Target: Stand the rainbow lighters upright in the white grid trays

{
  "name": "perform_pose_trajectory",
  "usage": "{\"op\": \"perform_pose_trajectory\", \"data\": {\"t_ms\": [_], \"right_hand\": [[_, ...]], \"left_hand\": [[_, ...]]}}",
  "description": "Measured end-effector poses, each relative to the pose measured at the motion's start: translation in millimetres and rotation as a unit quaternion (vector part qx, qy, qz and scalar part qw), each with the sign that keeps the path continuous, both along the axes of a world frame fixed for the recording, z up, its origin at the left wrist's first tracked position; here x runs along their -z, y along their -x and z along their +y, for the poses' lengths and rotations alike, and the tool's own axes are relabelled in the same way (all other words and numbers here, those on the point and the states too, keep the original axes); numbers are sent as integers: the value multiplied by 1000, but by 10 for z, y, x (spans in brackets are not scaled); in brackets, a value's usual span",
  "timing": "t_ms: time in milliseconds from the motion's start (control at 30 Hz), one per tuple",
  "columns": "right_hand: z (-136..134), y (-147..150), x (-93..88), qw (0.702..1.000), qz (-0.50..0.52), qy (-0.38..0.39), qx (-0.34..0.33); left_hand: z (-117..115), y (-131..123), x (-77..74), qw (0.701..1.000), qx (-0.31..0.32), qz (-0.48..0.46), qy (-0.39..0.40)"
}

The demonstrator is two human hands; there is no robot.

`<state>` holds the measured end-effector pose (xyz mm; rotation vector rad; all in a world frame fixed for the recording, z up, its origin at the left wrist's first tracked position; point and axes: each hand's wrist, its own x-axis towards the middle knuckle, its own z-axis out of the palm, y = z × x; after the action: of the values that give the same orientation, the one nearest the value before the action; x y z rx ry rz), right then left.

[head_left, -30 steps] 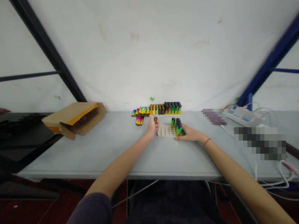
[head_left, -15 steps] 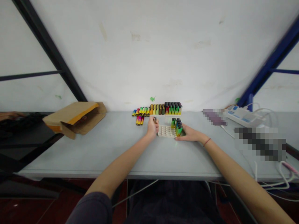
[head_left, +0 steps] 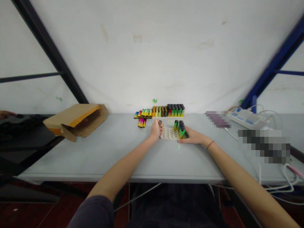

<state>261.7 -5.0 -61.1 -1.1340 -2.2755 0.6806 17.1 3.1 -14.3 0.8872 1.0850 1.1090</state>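
A white tray [head_left: 169, 134] with rows of round holes lies on the table in front of me. Several green-and-yellow lighters [head_left: 182, 133] with black tops stand upright at its right end; the holes at its left are bare. My left hand [head_left: 156, 129] is closed in a fist at the tray's left end. A small lighter [head_left: 160, 122] pokes out of its top, the rest hidden by the fingers. My right hand [head_left: 193, 136] grips the tray's right end, thumb at the front corner and fingers partly hidden behind the lighters.
Filled blocks of upright lighters with black tops [head_left: 176, 110] and yellowish ones [head_left: 160, 111] stand against the wall. Colourful cylinders [head_left: 142, 123] lie beside them. An open paper bag [head_left: 76, 118] is at left, a power strip [head_left: 247, 117] at right. Another person's hand [head_left: 7, 114] shows far left.
My left hand has shifted slightly right and tilted, the lighter's end moving towards the tray. My right hand stays in place. At far left the other person's hand has moved.
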Motion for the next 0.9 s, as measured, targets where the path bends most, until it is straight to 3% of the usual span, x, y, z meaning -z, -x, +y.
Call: {"op": "perform_pose_trajectory", "data": {"t_ms": [233, 333, 500, 633, 767, 900], "right_hand": [[-12, 9, -13, 1000, -7, 5, 5], [-4, 5, 1, 1000, -3, 1, 4], [-21, 11, -16, 1000, -5, 0, 9], [-36, 21, -33, 1000, 0, -3, 10], [-36, 29, -36, 1000, 1, -2, 5], [-33, 31, -37, 1000, 0, 3, 6]], "left_hand": [[14, -3, 53, 999, -6, 21, -36], [21, 22, 108, 994, 7, 39, -105], [-10, 66, 199, 936, 50, 130, -324], [-19, 62, 204, 880, 67, 202, -425], [1, 52, 197, 843, 93, 250, -467], [-3, 52, 204, 841, 115, 267, -456]]}}
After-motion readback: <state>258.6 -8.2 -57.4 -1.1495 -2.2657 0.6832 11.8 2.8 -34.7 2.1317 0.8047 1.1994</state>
